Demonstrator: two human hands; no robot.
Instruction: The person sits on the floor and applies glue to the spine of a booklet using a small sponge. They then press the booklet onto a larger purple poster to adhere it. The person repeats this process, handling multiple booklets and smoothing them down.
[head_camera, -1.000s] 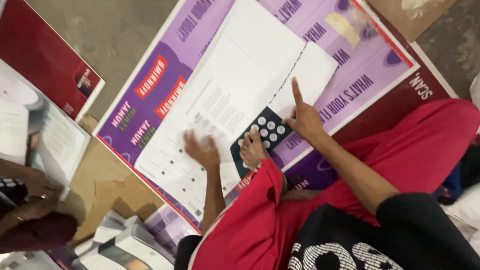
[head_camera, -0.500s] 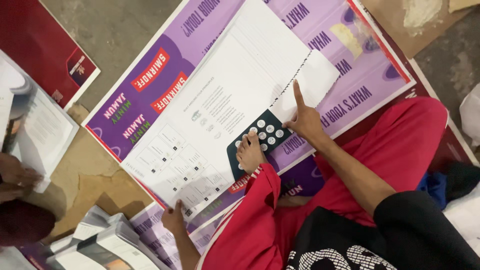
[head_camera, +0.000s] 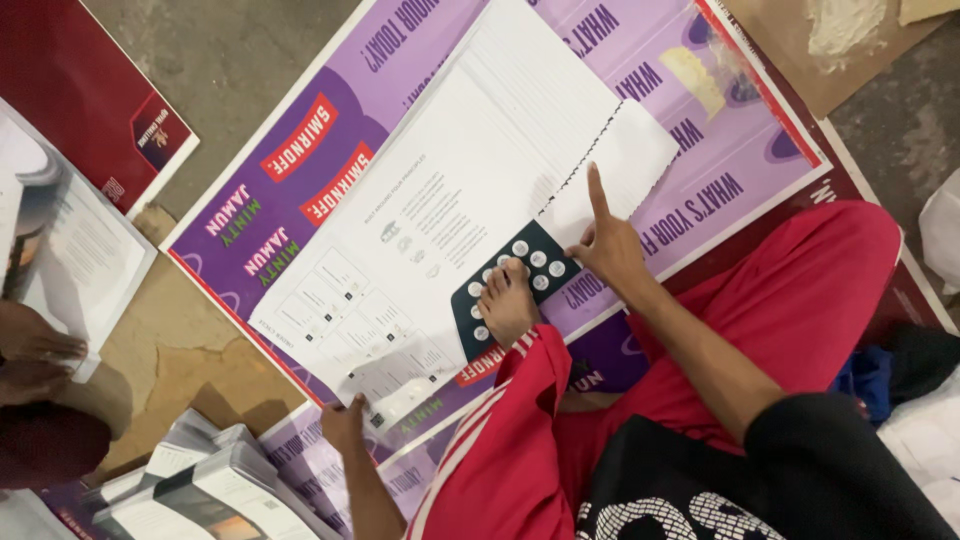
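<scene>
I sit on the floor in red trousers over a large purple poster (head_camera: 690, 160). A big white printed sheet (head_camera: 480, 190) lies across it. My right hand (head_camera: 612, 250) rests on the sheet's right part, with the index finger stretched out and pressing along a perforated edge. My left hand (head_camera: 343, 424) touches the sheet's lower corner, fingers on the paper. My bare foot (head_camera: 508, 305) rests on a dark card with white round dots (head_camera: 545, 262), which lies on the sheet between my hands.
A stack of folded printed booklets (head_camera: 215, 490) lies beside my left hand. At the far left another person's hands (head_camera: 35, 355) hold an open booklet (head_camera: 85, 250). A dark red board (head_camera: 80, 90) lies at the upper left, on brown cardboard and concrete floor.
My left hand has slid from the middle of the white sheet down to its lower corner near the booklet stack. My right hand and foot have stayed in place.
</scene>
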